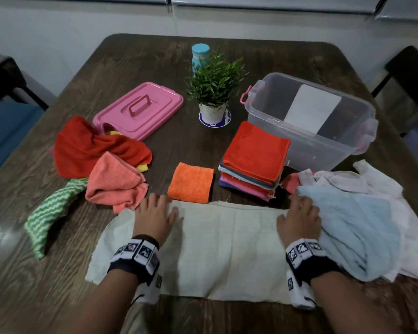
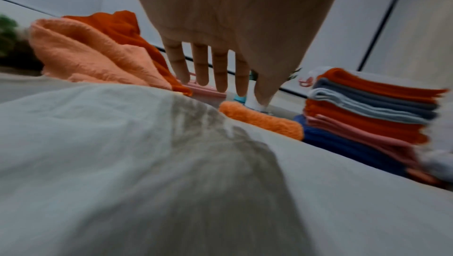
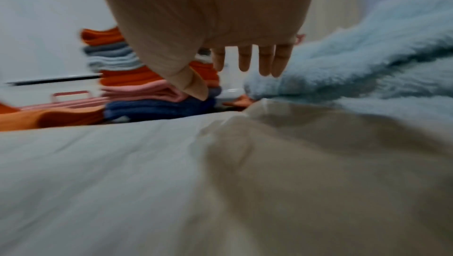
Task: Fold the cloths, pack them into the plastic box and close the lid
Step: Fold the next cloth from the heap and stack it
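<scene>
**A:** Where do I stand?

**B:** Midway, I judge. My left hand [image 1: 155, 216] and right hand [image 1: 299, 219] lie flat, fingers straight, on the cream cloth [image 1: 217, 247], a thin woven strip just nearer me than the folded stack [image 1: 253, 157].

**A:** And the rest?

**B:** That stack of plush squares sits just beside the clear plastic box [image 1: 309, 121], which holds no cloths that I can see. A nubby orange cloth [image 1: 191, 182] lies folded left of the stack. Crumpled cloths remain: the red heap [image 1: 94, 145] further left, the fluffy blue pile [image 1: 352, 232] right. The pink lid [image 1: 140, 109] is off, on the counter [image 1: 155, 61].
</scene>
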The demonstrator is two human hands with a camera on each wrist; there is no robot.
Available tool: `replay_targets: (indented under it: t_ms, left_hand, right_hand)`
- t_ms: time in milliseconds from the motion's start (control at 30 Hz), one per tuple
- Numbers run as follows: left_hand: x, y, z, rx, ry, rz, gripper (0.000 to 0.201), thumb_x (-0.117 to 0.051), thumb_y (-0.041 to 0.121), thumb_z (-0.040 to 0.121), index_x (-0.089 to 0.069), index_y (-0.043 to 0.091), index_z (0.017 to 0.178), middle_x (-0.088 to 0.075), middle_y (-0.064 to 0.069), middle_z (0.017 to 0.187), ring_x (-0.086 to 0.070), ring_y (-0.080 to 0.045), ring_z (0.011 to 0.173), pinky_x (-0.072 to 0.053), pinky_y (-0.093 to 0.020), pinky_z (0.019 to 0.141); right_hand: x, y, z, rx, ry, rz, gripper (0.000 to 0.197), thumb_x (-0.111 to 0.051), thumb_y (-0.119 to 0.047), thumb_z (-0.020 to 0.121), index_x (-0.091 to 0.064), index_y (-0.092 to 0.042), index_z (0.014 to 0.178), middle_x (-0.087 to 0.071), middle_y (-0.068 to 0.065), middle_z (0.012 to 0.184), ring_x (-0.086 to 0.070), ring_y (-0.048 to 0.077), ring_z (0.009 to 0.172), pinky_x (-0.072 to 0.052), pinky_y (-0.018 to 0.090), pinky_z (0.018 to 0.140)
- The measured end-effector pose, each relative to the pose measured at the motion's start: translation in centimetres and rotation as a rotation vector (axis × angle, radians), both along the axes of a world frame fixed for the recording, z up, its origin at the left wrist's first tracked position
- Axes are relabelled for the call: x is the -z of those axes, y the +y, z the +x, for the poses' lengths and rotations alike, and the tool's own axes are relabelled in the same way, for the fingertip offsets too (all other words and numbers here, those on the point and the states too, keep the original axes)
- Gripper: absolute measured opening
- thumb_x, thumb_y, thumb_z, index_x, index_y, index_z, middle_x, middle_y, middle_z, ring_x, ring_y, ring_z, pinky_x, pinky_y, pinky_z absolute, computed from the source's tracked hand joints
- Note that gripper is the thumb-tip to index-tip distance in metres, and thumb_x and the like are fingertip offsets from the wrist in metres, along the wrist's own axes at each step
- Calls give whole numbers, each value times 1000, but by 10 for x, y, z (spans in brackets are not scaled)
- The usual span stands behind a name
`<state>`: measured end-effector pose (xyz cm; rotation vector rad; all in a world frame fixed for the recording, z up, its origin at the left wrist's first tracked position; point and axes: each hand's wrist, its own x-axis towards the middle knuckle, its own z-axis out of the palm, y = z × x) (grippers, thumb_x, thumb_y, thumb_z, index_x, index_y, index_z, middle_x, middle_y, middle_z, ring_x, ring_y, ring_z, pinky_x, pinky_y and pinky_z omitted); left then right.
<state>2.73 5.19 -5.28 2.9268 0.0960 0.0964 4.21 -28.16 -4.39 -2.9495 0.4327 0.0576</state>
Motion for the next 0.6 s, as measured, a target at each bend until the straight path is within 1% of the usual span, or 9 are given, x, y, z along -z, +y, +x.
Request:
replay_targets:
  t_ms: [67,133,200,233,300,367,467,533,600]
  left_hand:
    - [1,-8,-16,102,-32,-22,42,-37,46,84,-63,15,97,-56,-8,94,-53,-32,83,-50,-43,69]
    - [5,-18,-32,145,28,-64,46,-36,50,84,-64,18,102,-59,-5,104,-56,-31,90,-53,-43,72]
    - [13,-29,-50,159,208,-77,66,-28,63,79,-57,23,123,-51,-5,134,-50,-36,118,-46,-49,91]
    - [18,-32,-59,157,333,-60,81,-20,70,74,-43,28,139,-32,-3,152,-31,-36,137,-33,-52,105]
    - [31,-30,-77,141,511,-23,98,-5,84,63,-1,40,151,17,9,159,13,-28,147,-2,-57,114]
    - [40,-22,-90,119,532,-7,103,5,96,52,24,47,141,39,13,148,34,-23,138,11,-60,111]
    - [41,1,-99,19,574,-42,105,4,99,46,35,48,133,47,16,140,40,-23,134,18,-60,108]
    - [38,19,-105,-51,604,-45,106,-6,98,51,33,46,135,45,16,142,37,-25,137,15,-61,109]
    - [33,35,-108,-181,589,-86,98,-22,89,69,22,45,144,34,14,152,29,-27,142,8,-60,111]
  right_hand:
    - [-2,17,-14,-185,-67,18,50,-72,-20,69,-59,-14,116,-50,14,128,-49,36,108,-45,45,87]
    - [4,34,-33,-384,-28,49,43,-61,-29,81,-57,-19,122,-44,8,140,-45,31,122,-43,44,98]
    - [13,45,-52,-522,96,51,54,-33,-45,89,-49,-21,134,-32,5,153,-34,33,136,-33,45,110]
    - [18,47,-59,-537,184,50,67,-19,-54,87,-39,-24,143,-19,4,159,-22,35,143,-23,46,115]
    - [34,42,-73,-466,356,35,85,1,-68,77,-8,-32,153,13,-1,161,8,38,147,-3,50,117]
    - [45,28,-84,-383,378,25,93,13,-82,67,14,-39,150,30,-4,156,23,41,142,12,55,113]
    - [43,7,-93,-315,466,3,98,30,-88,49,34,-43,136,49,-7,143,33,41,138,27,54,102]
    - [38,-5,-94,-270,498,29,101,34,-88,42,40,-42,132,52,-8,140,34,38,138,24,52,108]
    - [34,-10,-94,-251,498,29,105,35,-89,40,40,-39,132,50,-6,142,33,35,139,16,51,115]
